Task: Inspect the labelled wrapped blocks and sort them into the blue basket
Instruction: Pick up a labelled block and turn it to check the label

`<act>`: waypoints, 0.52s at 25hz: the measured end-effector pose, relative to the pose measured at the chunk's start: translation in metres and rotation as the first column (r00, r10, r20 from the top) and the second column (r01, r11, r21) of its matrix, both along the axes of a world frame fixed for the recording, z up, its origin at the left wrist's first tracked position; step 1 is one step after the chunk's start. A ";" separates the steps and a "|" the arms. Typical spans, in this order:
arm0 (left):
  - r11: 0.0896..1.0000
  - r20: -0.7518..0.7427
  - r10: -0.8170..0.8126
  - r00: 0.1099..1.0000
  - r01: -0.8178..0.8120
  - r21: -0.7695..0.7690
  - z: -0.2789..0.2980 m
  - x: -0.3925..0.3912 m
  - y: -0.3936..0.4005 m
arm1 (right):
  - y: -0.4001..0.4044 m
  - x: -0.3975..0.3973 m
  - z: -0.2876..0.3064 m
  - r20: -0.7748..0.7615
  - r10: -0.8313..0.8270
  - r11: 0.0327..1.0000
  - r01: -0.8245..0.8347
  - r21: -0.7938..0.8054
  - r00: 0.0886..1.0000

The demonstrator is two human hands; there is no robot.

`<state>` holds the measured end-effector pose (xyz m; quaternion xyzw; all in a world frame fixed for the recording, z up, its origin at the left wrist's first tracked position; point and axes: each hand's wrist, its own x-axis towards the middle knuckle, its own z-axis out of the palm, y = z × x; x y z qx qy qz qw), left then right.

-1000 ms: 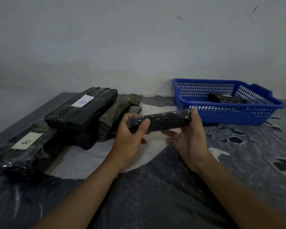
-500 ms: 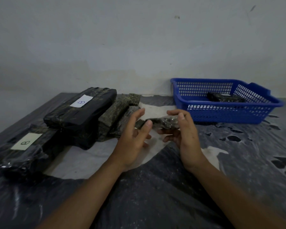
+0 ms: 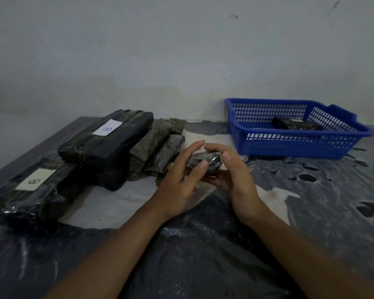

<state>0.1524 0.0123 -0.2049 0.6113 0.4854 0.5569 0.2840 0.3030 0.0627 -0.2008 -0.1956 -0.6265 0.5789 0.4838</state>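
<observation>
1. Both hands, left hand point(image 3: 179, 180) and right hand point(image 3: 235, 175), clasp one wrapped block point(image 3: 205, 161) at frame centre
2. Blue basket point(image 3: 289, 145), upper right, holds one block point(image 3: 294, 124) (possibly more)
3. Stacked blocks point(image 3: 108, 143) at left remain unsorted

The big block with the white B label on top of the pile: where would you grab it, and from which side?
Probably from above, across its long sides near the middle. The big block lies flat on other blocks with its top and left side exposed. Narrower blocks crowd its right side, so fingers fit better toward its near end. Both hands look needed.
</observation>
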 end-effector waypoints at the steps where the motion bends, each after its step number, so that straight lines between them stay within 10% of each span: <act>1: 1.000 0.035 -0.013 0.999 0.013 -0.004 0.000 0.000 0.000 | -0.001 0.000 0.000 0.003 0.010 1.000 -0.010 -0.002 1.000; 13: 1.000 0.068 -0.017 0.998 0.017 0.000 0.004 0.003 -0.005 | -0.004 -0.008 -0.003 0.034 -0.059 0.993 0.055 0.104 0.998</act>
